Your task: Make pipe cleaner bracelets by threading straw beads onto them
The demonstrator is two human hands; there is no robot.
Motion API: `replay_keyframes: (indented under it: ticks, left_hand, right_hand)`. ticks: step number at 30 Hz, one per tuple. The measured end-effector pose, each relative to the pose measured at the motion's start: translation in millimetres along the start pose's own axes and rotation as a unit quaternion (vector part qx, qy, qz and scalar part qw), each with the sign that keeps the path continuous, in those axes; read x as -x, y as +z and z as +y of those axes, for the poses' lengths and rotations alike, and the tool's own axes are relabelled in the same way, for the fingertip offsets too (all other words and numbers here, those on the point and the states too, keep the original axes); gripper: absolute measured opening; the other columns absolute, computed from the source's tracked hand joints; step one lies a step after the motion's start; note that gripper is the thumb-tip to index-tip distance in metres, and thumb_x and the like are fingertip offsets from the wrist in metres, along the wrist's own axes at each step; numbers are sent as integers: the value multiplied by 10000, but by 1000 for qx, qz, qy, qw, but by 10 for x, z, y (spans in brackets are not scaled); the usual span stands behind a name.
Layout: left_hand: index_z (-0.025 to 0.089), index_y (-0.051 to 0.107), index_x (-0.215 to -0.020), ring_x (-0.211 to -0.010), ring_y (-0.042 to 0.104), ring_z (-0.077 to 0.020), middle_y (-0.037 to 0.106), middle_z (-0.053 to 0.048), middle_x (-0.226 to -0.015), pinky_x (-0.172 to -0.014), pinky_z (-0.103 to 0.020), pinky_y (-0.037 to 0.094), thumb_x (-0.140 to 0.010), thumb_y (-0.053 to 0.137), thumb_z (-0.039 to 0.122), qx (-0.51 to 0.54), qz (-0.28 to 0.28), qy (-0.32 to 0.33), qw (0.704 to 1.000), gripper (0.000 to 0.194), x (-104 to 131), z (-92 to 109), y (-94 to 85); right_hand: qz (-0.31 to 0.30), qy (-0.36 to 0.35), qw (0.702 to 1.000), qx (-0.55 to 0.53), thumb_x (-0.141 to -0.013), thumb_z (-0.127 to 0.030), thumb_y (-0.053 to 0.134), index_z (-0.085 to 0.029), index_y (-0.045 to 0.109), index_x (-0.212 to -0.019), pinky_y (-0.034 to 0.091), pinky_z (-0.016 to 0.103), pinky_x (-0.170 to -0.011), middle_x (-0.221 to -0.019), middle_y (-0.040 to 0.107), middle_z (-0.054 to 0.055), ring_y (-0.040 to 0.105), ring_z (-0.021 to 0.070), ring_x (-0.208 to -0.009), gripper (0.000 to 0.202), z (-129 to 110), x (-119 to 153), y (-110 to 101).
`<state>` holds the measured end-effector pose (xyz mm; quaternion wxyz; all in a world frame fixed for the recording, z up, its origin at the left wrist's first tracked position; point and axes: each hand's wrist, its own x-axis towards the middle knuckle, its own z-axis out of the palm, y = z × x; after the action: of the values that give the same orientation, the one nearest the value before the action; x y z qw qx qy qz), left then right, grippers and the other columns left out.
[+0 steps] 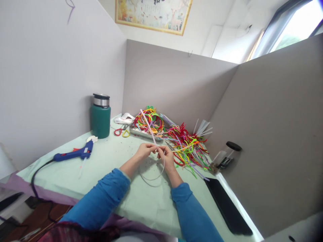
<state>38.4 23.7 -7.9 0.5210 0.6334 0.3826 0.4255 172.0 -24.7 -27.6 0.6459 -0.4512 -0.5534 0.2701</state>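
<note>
The left hand (145, 151) and the right hand (167, 158) meet above the middle of the pale-green covered counter (113, 148), their fingers nearly closed — thumbs and forefingers pinched at the lower end of a straight, pale-pink, fuzzy craft stem (148, 126). The stem slants up and leftward from the fingertips, passing in front of a shallow metal tray (145, 134) heaped with bright, fuzzy rings. A thin, pale-grey, flexible strand (162, 170) hangs in a curve from the right hand; whether it joins the stem is hidden by the fingers. Just beyond the right hand lie red-handled metal scissors (179, 161), partly under a loose, many-coloured pile of fuzzy stems (188, 143). Well apart, on the left, are a blue plastic glue gun (73, 155) and — behind it — a dark-green, cylindrical bottle (101, 121), standing upright.
</note>
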Motion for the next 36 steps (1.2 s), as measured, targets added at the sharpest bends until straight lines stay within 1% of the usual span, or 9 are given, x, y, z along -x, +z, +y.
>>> replay_keyframes:
  ticks: [7, 14, 20, 23, 26, 28, 30, 34, 36]
  left_hand:
    - [143, 674, -638, -415, 295, -48, 554, -13, -561, -414, -247, 198, -628, 720, 496, 21, -8, -14, 1000, 356, 9, 8, -12]
    - [141, 654, -657, -395, 285, -40, 564, -12, -574, -406, -243, 167, -610, 724, 508, 43, -11, -35, 998, 377, 36, 53, 0]
    - [141, 620, -695, -414, 385, -52, 612, -12, -622, -406, -210, 270, -692, 642, 533, 3, -14, 17, 1000, 393, 3, 48, 28]
    - [152, 600, -776, -444, 476, -79, 626, -6, -657, -429, -211, 331, -738, 599, 501, -30, 18, 43, 998, 352, 2, 17, 37]
    - [168, 596, -783, -555, 566, -116, 634, -5, -670, -515, -225, 405, -763, 602, 409, -99, 52, 110, 988, 242, 37, 20, 48]
    - [176, 611, -789, -636, 591, -126, 657, -11, -719, -589, -234, 428, -774, 610, 353, -151, 59, 164, 973, 178, 75, 43, 57]
    - [185, 624, -831, -678, 600, -127, 678, -12, -779, -627, -235, 431, -782, 618, 310, -185, 65, 197, 961, 135, 108, 65, 65]
    - [202, 631, -988, -703, 609, -128, 696, -20, -877, -650, -236, 443, -796, 619, 257, -202, 74, 207, 954, 200, 129, 61, 76]
    - [204, 641, -1020, -708, 606, -130, 698, -31, -921, -669, -242, 453, -803, 618, 242, -212, 76, 213, 951, 222, 125, 48, 79]
  right_hand:
    - [2, -5, 1000, -18, -786, -402, 653, -170, 644, -807, 408, 241, -498, -588, 572, -25, 516, 117, -508, 233, -20, 2, 15]
    - [6, -5, 1000, -3, -779, -406, 649, -174, 642, -799, 404, 236, -486, -577, 570, -24, 517, 118, -502, 234, -10, 8, 25]
    - [18, 4, 999, -32, -783, -425, 642, -175, 636, -834, 412, 238, -484, -665, 631, 6, 522, 115, -511, 254, 21, -22, 17]
    - [22, 6, 999, -27, -772, -425, 649, -174, 640, -832, 414, 239, -484, -659, 629, 5, 517, 116, -509, 257, 13, -27, 9]
    - [33, 13, 999, -31, -759, -420, 658, -172, 641, -822, 407, 237, -476, -606, 585, -18, 503, 114, -489, 257, 10, -29, 1]
    - [38, 13, 998, -41, -756, -414, 662, -170, 640, -822, 403, 237, -474, -582, 560, -30, 499, 113, -482, 254, 15, -31, -4]
    - [39, 9, 998, -47, -759, -410, 662, -171, 642, -823, 402, 238, -477, -565, 544, -38, 498, 114, -484, 248, 20, -32, -6]
    - [35, 8, 998, -42, -761, -431, 662, -173, 649, -827, 398, 241, -478, -538, 532, -42, 491, 117, -480, 266, 20, -31, -6]
    - [35, 9, 998, -41, -760, -442, 663, -173, 650, -830, 398, 241, -477, -541, 536, -40, 491, 117, -481, 279, 21, -31, -4]
